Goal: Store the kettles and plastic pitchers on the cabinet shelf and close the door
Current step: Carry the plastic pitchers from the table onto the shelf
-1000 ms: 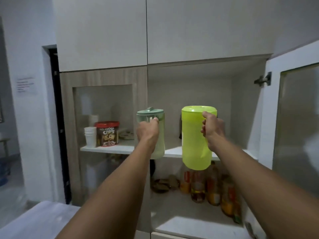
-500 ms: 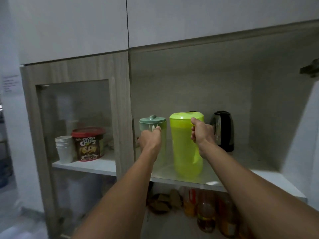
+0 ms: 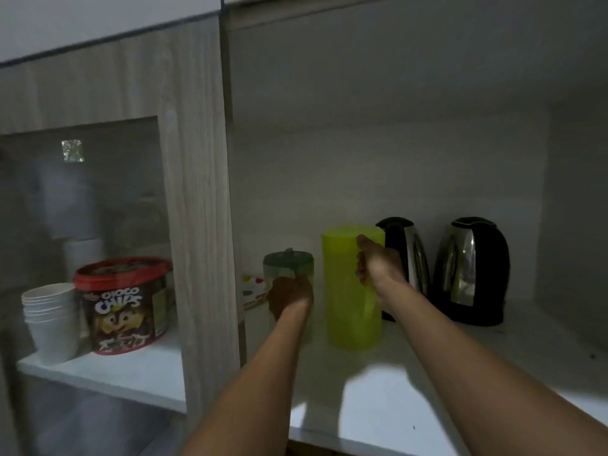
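My right hand (image 3: 378, 269) grips the handle of a lime-green plastic pitcher (image 3: 348, 291), which stands upright on the white cabinet shelf (image 3: 427, 383). My left hand (image 3: 289, 296) holds a pale pitcher with a dark green lid (image 3: 288, 261), set on the shelf just left of the lime one. Behind the lime pitcher stand two steel-and-black kettles: one (image 3: 406, 255) right behind my right hand, the other (image 3: 472, 271) further right. The open door is out of view.
A wooden divider (image 3: 200, 225) and a closed glass-front door (image 3: 82, 225) stand to the left. Behind the glass sit a Choco Chips tub (image 3: 123, 304) and stacked white cups (image 3: 51, 320). A small colourful box (image 3: 253, 291) lies behind the lidded pitcher.
Both pitchers have moved deeper into the cabinet and now rest on the shelf. The view has come closer and shifted right, so a second kettle shows.
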Demonstrator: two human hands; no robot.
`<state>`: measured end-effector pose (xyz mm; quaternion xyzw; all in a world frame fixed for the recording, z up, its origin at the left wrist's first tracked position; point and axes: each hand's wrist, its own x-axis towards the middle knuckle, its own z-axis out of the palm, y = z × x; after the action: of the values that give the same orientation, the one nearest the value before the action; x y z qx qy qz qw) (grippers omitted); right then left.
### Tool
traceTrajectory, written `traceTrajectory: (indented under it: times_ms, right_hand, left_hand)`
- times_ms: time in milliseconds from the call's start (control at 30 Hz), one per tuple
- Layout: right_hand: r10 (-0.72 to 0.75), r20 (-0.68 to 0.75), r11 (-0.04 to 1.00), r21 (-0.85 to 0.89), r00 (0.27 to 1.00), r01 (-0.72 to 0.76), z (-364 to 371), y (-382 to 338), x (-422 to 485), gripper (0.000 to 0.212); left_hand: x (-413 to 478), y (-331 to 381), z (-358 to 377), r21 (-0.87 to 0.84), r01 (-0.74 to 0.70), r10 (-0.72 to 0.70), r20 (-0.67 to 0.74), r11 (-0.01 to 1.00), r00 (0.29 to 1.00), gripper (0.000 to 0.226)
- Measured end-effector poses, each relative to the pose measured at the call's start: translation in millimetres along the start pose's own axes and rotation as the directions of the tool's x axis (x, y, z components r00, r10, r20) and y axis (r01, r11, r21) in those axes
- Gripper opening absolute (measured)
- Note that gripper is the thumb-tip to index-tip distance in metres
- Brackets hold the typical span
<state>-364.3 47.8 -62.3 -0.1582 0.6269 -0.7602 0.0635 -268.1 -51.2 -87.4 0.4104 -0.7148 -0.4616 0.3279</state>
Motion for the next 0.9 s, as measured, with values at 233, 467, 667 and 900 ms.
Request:
traceTrajectory:
  times_ms: [233, 467, 667, 900]
  right_hand:
    - [0.026, 0.058, 0.999, -0.029, 0.998, -0.024, 34, 24, 106, 0.047]
    - [-0.042, 0.050, 0.994, -0.097, 0.998, 0.047, 51, 45, 169, 0.044]
    - [-0.128, 0.099, 0.961, -0.235, 0.987, 0.148, 52, 50, 177, 0.048]
    - [-0.142, 0.105, 0.827, -0.534, 0.984, 0.177, 20, 46, 128, 0.051]
  left_hand:
    - [91, 1, 44, 0.130, -0.112, 0.117, -0.032, 0.985, 0.993, 0.040]
    - [146, 8, 77, 0.352, -0.191, 0.219, -0.042, 0.917, 0.975, 0.045]
    - [163, 8, 90, 0.344, -0.135, 0.154, -0.028, 0.929, 0.988, 0.075]
    - [106, 13, 80, 0.410, -0.171, 0.208, -0.047, 0.896, 0.977, 0.077]
